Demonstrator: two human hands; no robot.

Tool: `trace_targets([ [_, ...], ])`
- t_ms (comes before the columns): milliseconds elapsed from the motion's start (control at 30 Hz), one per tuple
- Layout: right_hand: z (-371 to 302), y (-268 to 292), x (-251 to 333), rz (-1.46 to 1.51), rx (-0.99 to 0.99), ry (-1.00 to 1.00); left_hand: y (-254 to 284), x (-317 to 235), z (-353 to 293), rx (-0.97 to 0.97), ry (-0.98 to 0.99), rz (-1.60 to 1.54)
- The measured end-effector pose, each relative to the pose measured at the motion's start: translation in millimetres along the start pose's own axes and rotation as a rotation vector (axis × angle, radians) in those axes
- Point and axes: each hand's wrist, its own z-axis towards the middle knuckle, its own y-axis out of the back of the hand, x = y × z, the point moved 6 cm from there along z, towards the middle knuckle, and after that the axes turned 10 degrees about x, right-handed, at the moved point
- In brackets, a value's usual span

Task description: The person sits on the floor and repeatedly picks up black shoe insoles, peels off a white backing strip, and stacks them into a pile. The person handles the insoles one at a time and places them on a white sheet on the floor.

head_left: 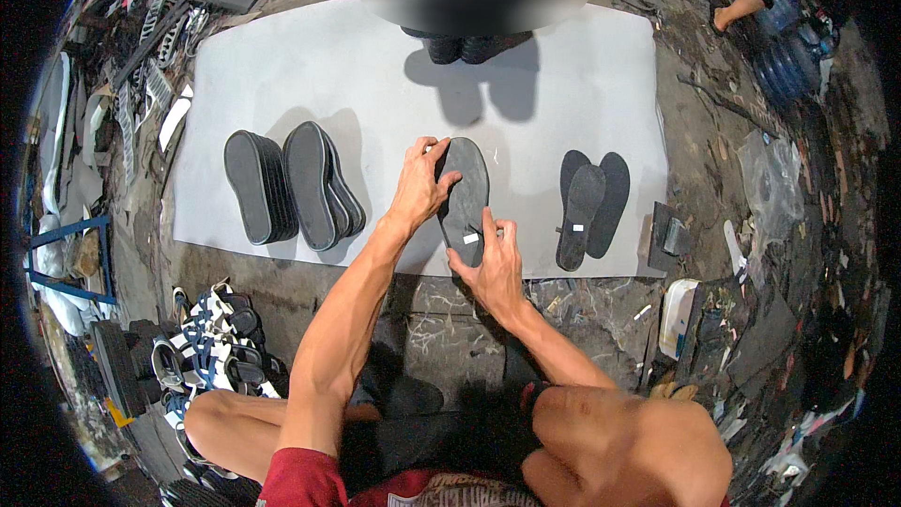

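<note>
A dark grey shoe sole [466,183] with a small white label near its heel end lies between my hands, over the middle of the pale sheet. My left hand [419,183] grips its left edge near the toe end, thumb across the top face. At the heel end, my right hand [495,268] pinches the lower and right edges. To the left stand two stacks of black soles, a left stack [253,183] and a right stack [314,183]. On the right are black insoles [610,197], with a smaller labelled one [587,192] lying on top.
The pale sheet [375,66] lies on a dirty floor. More dark soles [460,49] stand at its far edge, partly behind a blur. Sandal straps [221,338] are heaped near my left knee. Far right are blue water bottles [788,70] and another person's legs [741,9].
</note>
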Motion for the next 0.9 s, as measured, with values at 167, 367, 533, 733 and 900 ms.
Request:
trace_targets([
  [167, -7, 18, -6, 0.077, 0.060, -0.006, 0, 5, 0, -0.010, -0.001, 0.035],
  [367, -66, 33, -14, 0.059, 0.156, 0.010, -4, 8, -2, -0.023, -0.003, 0.009],
  [533, -70, 22, -23, 0.052, 0.059, 0.025, -5, -2, -5, -0.084, -0.056, 0.101],
  [733, -69, 18, -26, 0.054, 0.043, 0.041, -20, -30, -27, 0.065, -0.181, 0.310],
  [900, -66, 20, -26, 0.031, 0.057, 0.011, -31, -52, -68, 0.280, -0.231, 0.448],
])
